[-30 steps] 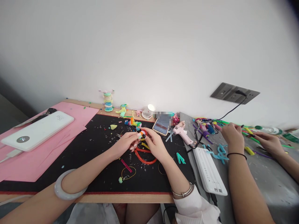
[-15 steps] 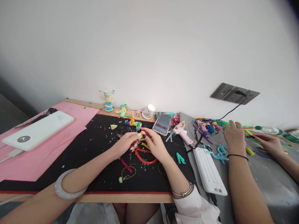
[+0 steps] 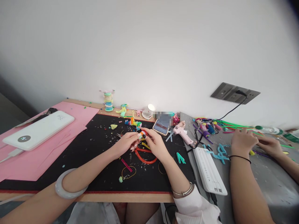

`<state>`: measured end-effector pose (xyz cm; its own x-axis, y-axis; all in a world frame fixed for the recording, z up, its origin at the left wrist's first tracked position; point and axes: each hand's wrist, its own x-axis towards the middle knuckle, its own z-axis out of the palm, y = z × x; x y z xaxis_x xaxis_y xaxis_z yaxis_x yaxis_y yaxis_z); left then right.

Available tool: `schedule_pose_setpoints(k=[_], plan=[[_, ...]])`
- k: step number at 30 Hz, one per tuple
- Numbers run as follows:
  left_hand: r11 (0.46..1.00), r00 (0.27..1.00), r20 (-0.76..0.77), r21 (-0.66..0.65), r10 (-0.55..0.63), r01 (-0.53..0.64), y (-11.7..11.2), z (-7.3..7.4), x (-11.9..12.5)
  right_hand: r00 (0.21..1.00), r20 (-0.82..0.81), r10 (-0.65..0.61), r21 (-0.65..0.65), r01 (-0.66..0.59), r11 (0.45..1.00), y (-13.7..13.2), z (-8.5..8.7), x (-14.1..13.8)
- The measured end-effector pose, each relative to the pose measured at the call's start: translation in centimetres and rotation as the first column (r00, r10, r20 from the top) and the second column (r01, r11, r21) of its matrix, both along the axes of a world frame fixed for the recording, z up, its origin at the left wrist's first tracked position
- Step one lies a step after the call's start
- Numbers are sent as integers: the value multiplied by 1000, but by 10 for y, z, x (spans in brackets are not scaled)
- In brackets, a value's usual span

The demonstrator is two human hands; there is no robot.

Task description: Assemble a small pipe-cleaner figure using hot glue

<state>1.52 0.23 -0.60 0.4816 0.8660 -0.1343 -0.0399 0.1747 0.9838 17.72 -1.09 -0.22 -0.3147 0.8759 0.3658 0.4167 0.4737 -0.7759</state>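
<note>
Two bare hands meet, in the head view, above the black fabric mat with a red stitched edge (image 3: pixel 105 183), which lies on the wooden surface (image 3: pixel 130 198). The small orange-and-white fuzzy piece (image 3: pixel 141 134) is located between their fingertips; the fingers cover most of it, and its full shape cannot be made out. The right hand partly obscures the bent red fuzzy rod (image 3: pixel 146 162). A pixelated patch masks the upper part of the dark-screened phone (image 3: pixel 161 128). At the right, a co-worker's hands (image 3: pixel 244 141) conceal whatever lies between them.

Left hand (image 3: pixel 127 143): forearm enters from lower left, cut off by the frame; grip closed, thumb and fingers pinching the piece. Right hand (image 3: pixel 156 143): forearm enters from lower right, wrist above a white ribbed sleeve (image 3: pixel 195 203); grip closed on the same piece, fingertips angled inward.
</note>
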Motion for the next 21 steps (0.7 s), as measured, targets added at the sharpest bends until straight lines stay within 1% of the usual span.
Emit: schedule_pose_setpoints(k=[21], plan=[[1000,1000,-21,7,-6,6,0,0,0,1000,-7,-21,-15,21,1000,1,-3,1]])
